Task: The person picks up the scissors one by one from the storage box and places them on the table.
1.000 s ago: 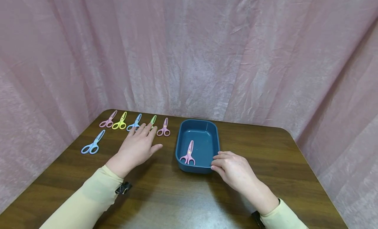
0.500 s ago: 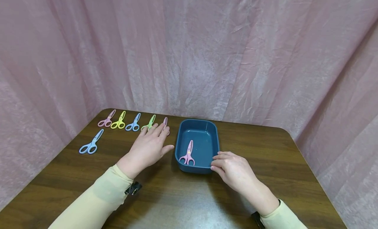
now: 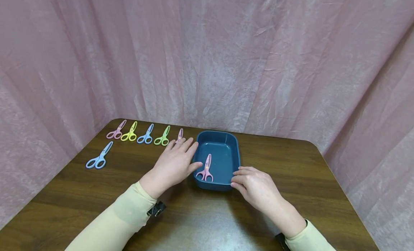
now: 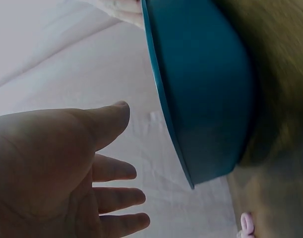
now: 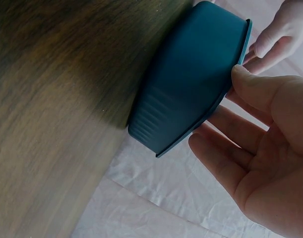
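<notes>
A dark teal plastic box (image 3: pixel 216 186) stands on the table, and one pair of pink scissors (image 3: pixel 207 169) leans inside at its near left corner. My right hand (image 3: pixel 255 184) pinches the box's near right rim, thumb outside, as the right wrist view of the box (image 5: pixel 191 74) shows. Over the box's left rim is my left hand (image 3: pixel 174 164), fingers extended and holding nothing; the left wrist view shows a gap between this hand (image 4: pixel 52 163) and the box wall (image 4: pixel 206 99). Just beyond its fingertips lie pink scissors (image 3: pixel 180 132), their handles mostly hidden.
Left of the box, a row along the table's back edge has green scissors (image 3: pixel 162 136), blue scissors (image 3: pixel 146 135), yellow scissors (image 3: pixel 130 133) and pink scissors (image 3: pixel 117 131). Light blue scissors (image 3: pixel 100 158) lie nearer me. A pink curtain (image 3: pixel 213 64) hangs behind the table (image 3: pixel 284 157).
My left hand has moved right, from over the blue and green scissors to the box's left rim, uncovering them. My right hand and the box have stayed put.
</notes>
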{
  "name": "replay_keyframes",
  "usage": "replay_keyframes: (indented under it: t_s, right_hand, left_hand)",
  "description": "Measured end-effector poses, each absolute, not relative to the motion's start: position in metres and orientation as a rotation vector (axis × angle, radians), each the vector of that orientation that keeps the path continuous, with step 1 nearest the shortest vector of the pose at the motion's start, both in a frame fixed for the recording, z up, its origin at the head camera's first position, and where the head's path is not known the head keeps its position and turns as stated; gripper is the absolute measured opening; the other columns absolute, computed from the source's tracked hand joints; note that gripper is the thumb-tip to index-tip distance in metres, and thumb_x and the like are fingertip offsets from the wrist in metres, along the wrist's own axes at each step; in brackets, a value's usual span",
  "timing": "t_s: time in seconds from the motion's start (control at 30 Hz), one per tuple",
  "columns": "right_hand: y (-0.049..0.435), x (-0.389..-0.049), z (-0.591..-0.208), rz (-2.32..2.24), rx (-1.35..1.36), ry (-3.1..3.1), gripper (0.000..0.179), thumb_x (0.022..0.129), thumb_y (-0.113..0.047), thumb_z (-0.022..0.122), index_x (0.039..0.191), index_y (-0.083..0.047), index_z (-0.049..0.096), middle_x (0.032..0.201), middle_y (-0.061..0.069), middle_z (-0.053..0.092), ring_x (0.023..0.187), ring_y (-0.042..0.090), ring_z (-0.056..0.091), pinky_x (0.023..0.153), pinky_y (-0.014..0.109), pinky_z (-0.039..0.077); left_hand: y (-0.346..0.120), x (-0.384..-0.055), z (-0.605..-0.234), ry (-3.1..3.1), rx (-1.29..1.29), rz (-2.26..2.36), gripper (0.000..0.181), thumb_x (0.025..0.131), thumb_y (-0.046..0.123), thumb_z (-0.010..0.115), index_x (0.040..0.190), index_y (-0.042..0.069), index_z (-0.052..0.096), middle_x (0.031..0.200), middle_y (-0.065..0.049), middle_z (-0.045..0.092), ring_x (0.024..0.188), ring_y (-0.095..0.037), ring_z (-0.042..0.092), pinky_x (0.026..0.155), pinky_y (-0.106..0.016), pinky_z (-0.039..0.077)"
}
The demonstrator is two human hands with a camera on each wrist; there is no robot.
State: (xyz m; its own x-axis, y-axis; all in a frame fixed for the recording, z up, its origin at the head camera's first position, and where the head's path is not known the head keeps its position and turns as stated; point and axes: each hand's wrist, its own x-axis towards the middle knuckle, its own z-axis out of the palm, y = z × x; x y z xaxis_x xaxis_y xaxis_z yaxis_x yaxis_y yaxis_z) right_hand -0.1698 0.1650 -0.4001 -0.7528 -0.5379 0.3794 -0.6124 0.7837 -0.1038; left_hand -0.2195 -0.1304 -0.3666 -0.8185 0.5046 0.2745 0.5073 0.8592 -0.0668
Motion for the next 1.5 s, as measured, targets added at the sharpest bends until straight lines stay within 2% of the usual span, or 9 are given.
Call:
replay_keyframes:
  t_s: [0.3,0.77,1.07,1.5]
  right_hand:
    - [0.165,-0.170,-0.401,0.312,0.887,-2.628,0.016,0.094,-0.022,0.090,0.107,-0.012,0.089,0.115,0.004,0.083,0.124,0.029,0.074,0.100,0.048,0.061]
    - [0.165,-0.170,-0.401,0.313,0.890,-2.624,0.015,0.094,-0.021,0.090,0.107,-0.012,0.089,0.115,0.005,0.083,0.123,0.029,0.075,0.099,0.048,0.062]
    - [0.165,-0.170,-0.401,0.311,0.898,-2.622,0.016,0.094,-0.021,0.090,0.107,-0.012,0.089,0.115,0.004,0.083,0.123,0.029,0.075,0.098,0.048,0.062]
    - [0.167,-0.170,-0.401,0.308,0.903,-2.627,0.015,0.094,-0.021,0.090,0.108,-0.013,0.089,0.116,0.004,0.083,0.124,0.028,0.074,0.098,0.047,0.062]
  left_hand:
    - [-0.111,-0.216,-0.370,-2.754,-0.840,-0.024,0.071,0.106,0.056,0.069,0.156,0.006,0.062,0.159,-0.022,0.058,0.146,-0.045,0.056,0.124,-0.067,0.036]
    - [-0.090,-0.216,-0.375,-2.741,-0.903,-0.070,0.064,0.106,0.054,0.072,0.148,0.006,0.069,0.144,-0.015,0.071,0.132,-0.035,0.069,0.120,-0.065,0.042]
    - [-0.083,-0.220,-0.380,-2.735,-0.948,-0.046,0.054,0.107,0.050,0.071,0.142,0.008,0.073,0.133,-0.013,0.076,0.120,-0.033,0.074,0.114,-0.058,0.049]
    - [-0.071,-0.230,-0.386,-2.846,-0.959,0.009,0.049,0.106,0.051,0.073,0.134,0.011,0.078,0.124,-0.013,0.078,0.115,-0.031,0.074,0.108,-0.048,0.056]
